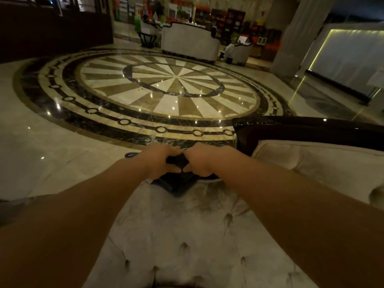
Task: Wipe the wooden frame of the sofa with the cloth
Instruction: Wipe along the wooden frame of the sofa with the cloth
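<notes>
A dark cloth (178, 181) lies bunched over the front end of the sofa's padded arm, and both hands grip it side by side. My left hand (161, 163) holds its left part, my right hand (199, 161) its right part, thumbs nearly touching. The sofa (187, 235) is pale tufted velvet. Its glossy dark wooden frame (301, 127) curves off to the right just beyond my right hand. Most of the cloth and the wood directly under it are hidden by my hands.
A polished marble floor with a large round inlaid pattern (158, 88) stretches ahead. Another pale sofa (190, 43) and an armchair with a seated person (234, 48) stand at the far side. A lit counter (345, 59) stands at the right.
</notes>
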A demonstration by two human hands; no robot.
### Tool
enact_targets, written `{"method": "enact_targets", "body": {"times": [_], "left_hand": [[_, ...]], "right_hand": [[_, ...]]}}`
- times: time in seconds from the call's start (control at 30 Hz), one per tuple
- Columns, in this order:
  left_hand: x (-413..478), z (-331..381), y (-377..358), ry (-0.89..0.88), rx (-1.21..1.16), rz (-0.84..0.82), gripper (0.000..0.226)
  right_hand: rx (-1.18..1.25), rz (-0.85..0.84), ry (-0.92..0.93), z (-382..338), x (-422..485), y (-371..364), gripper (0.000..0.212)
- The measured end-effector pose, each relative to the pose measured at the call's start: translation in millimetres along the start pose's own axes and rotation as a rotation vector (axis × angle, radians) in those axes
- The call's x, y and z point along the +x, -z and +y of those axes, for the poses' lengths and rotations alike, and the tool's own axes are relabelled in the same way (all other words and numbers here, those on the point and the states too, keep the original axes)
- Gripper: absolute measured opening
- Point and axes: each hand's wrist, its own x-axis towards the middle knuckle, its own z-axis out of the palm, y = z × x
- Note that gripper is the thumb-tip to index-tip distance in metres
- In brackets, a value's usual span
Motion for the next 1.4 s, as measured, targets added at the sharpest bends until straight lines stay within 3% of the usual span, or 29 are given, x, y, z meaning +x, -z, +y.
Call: {"method": "enact_targets", "body": {"times": [0.13, 0.2, 0.3, 0.4, 0.5, 0.6, 0.73, 0.87, 0.97, 1.13, 1.33, 1.4], "left_hand": [[4, 10, 0, -0.014, -0.083, 0.039, 0.039], [6, 34, -17, -0.011, -0.115, 0.103, 0.031], [13, 84, -39, 0.015, -0.410, 0.156, 0.015], [11, 118, -44, 0.028, -0.891, 0.233, 0.023], [-1, 139, -40, -0.021, -1.125, 0.301, 0.030], [-3, 155, -37, -0.067, -0.966, 0.465, 0.051], [-1, 173, -39, 0.129, -0.546, 0.509, 0.065], [1, 194, -35, -0.023, -0.103, 0.650, 0.066], [27, 224, -15, -0.192, 0.135, 0.572, 0.063], [62, 342, -2, -0.361, 0.195, 0.385, 0.057], [109, 519, -46, -0.452, 0.300, 0.271, 0.051], [126, 571, -66, -0.449, 0.354, 0.231, 0.047]], "right_hand": [[-0.265, -0.082, -0.041, 6, -8, 15, 0.028], [-0.523, -0.165, -0.065, 3, -16, 21, 0.029], [-0.906, -0.176, -0.026, 9, -39, 39, 0.026], [-0.916, -0.107, 0.136, 32, -69, 73, 0.025], [-0.715, 0.014, 0.281, 65, -105, 88, 0.050], [-0.402, 0.189, 0.212, 92, -139, 67, 0.070], [-0.254, 0.419, 0.136, 113, -148, 25, 0.085], [-0.119, 0.566, 0.109, 148, -165, 7, 0.084], [0.006, 0.678, 0.087, 184, -189, -2, 0.076], [0.128, 0.699, -0.095, 275, -259, -23, 0.074], [0.178, 0.627, -0.339, 419, -347, -75, 0.068], [0.308, 0.704, -0.374, 458, -368, -100, 0.064]]}}
